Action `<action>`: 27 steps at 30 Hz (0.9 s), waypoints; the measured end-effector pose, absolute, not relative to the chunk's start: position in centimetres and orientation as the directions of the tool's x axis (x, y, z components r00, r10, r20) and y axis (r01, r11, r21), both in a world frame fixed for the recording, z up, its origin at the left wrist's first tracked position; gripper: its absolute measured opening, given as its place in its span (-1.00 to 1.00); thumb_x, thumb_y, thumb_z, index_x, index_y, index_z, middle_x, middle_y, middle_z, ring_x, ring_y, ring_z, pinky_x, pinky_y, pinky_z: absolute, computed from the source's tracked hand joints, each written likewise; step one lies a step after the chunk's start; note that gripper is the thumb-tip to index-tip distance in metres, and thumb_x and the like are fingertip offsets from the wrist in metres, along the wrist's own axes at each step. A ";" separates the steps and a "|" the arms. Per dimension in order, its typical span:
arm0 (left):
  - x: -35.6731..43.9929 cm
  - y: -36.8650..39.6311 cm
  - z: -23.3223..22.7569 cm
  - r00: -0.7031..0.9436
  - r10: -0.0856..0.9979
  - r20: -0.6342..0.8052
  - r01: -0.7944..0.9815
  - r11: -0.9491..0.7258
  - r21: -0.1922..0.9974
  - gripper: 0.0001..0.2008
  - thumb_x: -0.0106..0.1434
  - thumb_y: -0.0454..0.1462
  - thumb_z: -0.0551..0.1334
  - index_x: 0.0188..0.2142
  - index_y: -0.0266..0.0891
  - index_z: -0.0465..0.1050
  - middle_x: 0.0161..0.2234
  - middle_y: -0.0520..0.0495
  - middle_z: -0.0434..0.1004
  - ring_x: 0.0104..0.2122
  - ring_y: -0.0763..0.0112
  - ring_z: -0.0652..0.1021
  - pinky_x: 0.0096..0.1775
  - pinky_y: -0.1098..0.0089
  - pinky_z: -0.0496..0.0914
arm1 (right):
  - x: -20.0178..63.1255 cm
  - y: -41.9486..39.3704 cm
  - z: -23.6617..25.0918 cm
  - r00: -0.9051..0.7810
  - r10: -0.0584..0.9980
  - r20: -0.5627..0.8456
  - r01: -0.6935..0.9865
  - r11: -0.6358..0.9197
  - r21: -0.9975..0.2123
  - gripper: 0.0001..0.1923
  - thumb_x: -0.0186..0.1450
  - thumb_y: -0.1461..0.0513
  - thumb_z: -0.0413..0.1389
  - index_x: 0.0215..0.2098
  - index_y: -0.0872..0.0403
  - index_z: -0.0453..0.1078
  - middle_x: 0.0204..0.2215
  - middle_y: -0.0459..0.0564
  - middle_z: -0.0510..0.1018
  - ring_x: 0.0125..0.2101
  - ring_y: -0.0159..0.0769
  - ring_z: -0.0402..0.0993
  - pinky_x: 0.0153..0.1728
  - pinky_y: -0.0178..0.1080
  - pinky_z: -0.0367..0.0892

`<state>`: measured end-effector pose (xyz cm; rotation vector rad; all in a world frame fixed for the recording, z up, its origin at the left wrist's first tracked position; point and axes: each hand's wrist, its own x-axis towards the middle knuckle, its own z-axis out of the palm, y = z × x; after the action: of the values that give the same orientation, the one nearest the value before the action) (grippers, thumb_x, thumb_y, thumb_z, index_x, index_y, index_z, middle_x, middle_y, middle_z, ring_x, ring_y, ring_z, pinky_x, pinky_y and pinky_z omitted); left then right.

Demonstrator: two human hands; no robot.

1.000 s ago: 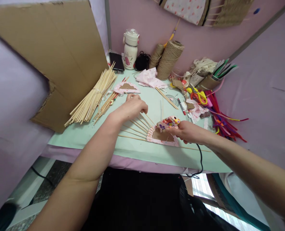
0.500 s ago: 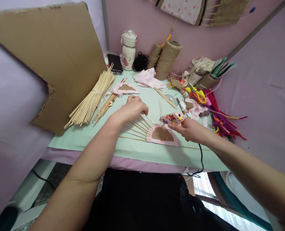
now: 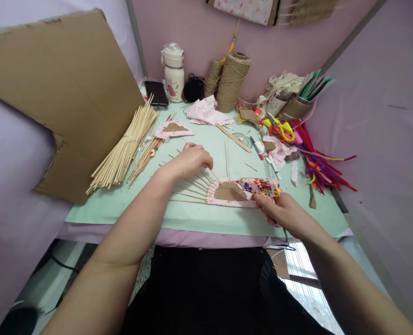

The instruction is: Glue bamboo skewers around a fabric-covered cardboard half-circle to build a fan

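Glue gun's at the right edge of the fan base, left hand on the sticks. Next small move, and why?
Probably bring the glue gun tip, held in the right hand, left onto the cardboard base. The left hand already pins the fanned sticks flat, and their ends meet at that base.

two twine spools (image 3: 230, 80), one bottle (image 3: 173, 70), one phone (image 3: 156, 93), one scissors (image 3: 279, 128).

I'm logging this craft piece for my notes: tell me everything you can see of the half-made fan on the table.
The fan lies flat on the green table, near its front edge. It is a half-round of brown cardboard edged with pink flowered cloth, with thin wooden sticks spreading out to the left. The left hand rests on the sticks. The right hand holds a colourful patterned glue gun at the fan's right edge.
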<state>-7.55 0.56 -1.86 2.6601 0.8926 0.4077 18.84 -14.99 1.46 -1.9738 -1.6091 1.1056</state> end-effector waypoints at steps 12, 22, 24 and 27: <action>-7.6 1.9 -3.1 0.827 0.516 0.223 0.424 -0.833 0.356 -0.71 0.17 -0.47 0.13 -0.33 -0.19 0.61 -0.39 -0.03 0.60 -0.32 0.37 0.47 -0.11 0.33 0.26 | 18.4 -15.2 0.7 0.027 0.905 -0.425 0.644 -0.341 -0.685 -0.39 0.19 -0.29 -0.03 -0.60 0.04 0.27 -0.79 -0.14 0.24 -0.70 -0.36 0.18 -0.65 -0.29 0.09; -7.4 2.1 -3.0 0.839 0.480 0.257 0.390 -0.859 0.332 -0.69 0.15 -0.49 0.11 -0.33 -0.21 0.61 -0.38 -0.06 0.59 -0.30 0.33 0.47 -0.17 0.33 0.30 | 18.4 -15.5 0.6 0.047 0.902 -0.429 0.655 -0.352 -0.669 -0.36 0.20 -0.27 -0.03 -0.70 0.04 0.22 -0.80 -0.09 0.28 -0.70 -0.37 0.22 -0.63 -0.29 0.12; -7.4 2.2 -3.0 0.838 0.484 0.251 0.390 -0.854 0.344 -0.70 0.16 -0.48 0.11 -0.33 -0.21 0.61 -0.38 -0.06 0.60 -0.30 0.33 0.47 -0.16 0.33 0.31 | 18.4 -15.5 0.6 0.047 0.900 -0.432 0.648 -0.357 -0.673 -0.36 0.20 -0.27 -0.02 -0.72 0.04 0.20 -0.80 -0.09 0.28 -0.70 -0.37 0.23 -0.63 -0.29 0.12; -7.3 2.3 -3.1 0.836 0.501 0.225 0.402 -0.837 0.371 -0.69 0.16 -0.48 0.10 -0.32 -0.21 0.61 -0.38 -0.06 0.61 -0.31 0.35 0.47 -0.17 0.34 0.32 | 18.3 -15.5 0.7 0.042 0.904 -0.426 0.639 -0.352 -0.684 -0.37 0.20 -0.26 -0.01 -0.73 0.03 0.19 -0.80 -0.10 0.27 -0.70 -0.36 0.23 -0.63 -0.29 0.12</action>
<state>-7.33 2.27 -3.06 2.7063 0.6840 0.4537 18.28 -15.50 0.65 -2.0177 -1.5668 1.2126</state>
